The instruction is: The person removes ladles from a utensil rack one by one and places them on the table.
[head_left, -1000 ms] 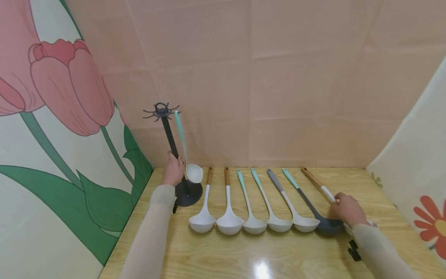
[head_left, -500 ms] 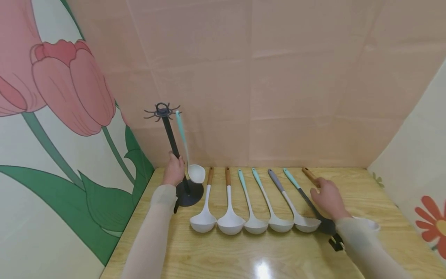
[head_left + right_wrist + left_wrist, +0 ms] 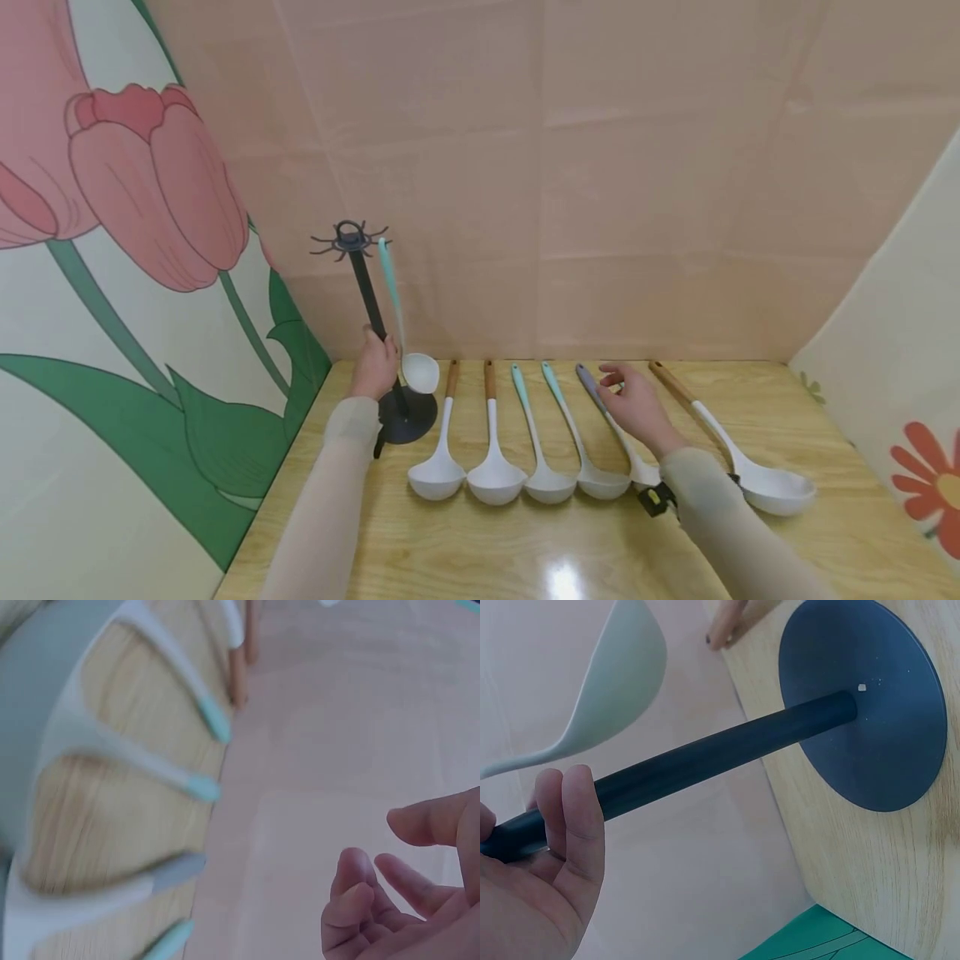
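Note:
My left hand (image 3: 373, 367) grips the black pole (image 3: 720, 757) of an upright ladle stand (image 3: 408, 421) with a round base and a ring of hooks. From one hook hangs a white ladle (image 3: 421, 373) with a teal handle. My right hand (image 3: 637, 408) is over the row of ladles, fingers loosely bent, thumb apart, nothing held, as the right wrist view shows. Nearest to it are the grey-handled ladle (image 3: 588, 383) and a teal-handled dark ladle, mostly hidden by hand and sleeve. Farther right lies a white ladle (image 3: 780, 492) with a brown handle.
Left of the grey-handled ladle, two teal-handled ladles (image 3: 551, 487) and two brown-handled ones (image 3: 495, 483) lie on the wooden table (image 3: 465, 550), handles toward the back wall (image 3: 600, 208). A tulip-print sheet (image 3: 150, 192) borders the left side, a flowered one (image 3: 922, 375) the right.
My right hand has moved left from the rightmost brown-handled ladle, across the dark one, to beside the grey handle. My left hand keeps its grip on the pole; the hanging ladle sways slightly.

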`<control>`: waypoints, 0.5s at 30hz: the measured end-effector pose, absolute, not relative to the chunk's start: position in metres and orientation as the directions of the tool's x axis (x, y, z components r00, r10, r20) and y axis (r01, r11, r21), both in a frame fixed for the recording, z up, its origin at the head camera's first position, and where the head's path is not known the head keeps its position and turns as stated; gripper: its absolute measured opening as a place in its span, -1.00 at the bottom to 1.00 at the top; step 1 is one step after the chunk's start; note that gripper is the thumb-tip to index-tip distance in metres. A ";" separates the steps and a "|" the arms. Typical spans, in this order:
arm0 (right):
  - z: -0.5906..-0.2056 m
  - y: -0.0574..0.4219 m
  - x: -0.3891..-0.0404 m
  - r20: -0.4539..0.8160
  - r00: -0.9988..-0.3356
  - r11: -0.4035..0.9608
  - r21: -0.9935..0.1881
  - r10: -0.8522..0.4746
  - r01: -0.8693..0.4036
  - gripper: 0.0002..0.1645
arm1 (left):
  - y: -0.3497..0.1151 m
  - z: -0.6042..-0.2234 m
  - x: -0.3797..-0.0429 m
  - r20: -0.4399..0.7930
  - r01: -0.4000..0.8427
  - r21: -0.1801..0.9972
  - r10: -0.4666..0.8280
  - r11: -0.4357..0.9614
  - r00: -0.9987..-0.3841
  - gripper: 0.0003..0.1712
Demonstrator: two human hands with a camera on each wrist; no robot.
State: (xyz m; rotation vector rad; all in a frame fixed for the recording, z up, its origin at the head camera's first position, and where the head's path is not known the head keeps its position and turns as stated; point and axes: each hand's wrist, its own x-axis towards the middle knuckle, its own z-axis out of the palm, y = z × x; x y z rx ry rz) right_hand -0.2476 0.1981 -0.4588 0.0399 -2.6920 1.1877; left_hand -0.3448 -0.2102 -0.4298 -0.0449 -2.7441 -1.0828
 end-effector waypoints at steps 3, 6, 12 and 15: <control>-0.457 0.181 -0.251 0.148 -0.989 0.634 -0.768 0.029 -0.096 -0.54 | -0.211 -0.430 -0.346 0.195 0.102 0.673 -0.042 0.733 -0.980 -0.38; -0.457 0.164 -0.255 0.125 -0.992 0.602 -0.792 -0.007 -0.104 -0.52 | -0.211 -0.430 -0.347 0.200 0.106 0.670 -0.041 0.735 -0.979 -0.37; -0.450 0.127 -0.261 0.107 -0.992 0.590 -0.798 -0.064 -0.124 -0.48 | -0.210 -0.429 -0.346 0.196 0.102 0.679 -0.045 0.727 -0.980 -0.36; -0.445 0.109 -0.266 0.119 -0.987 0.574 -0.802 -0.112 -0.162 -0.46 | -0.210 -0.429 -0.344 0.196 0.100 0.673 -0.046 0.733 -0.979 -0.36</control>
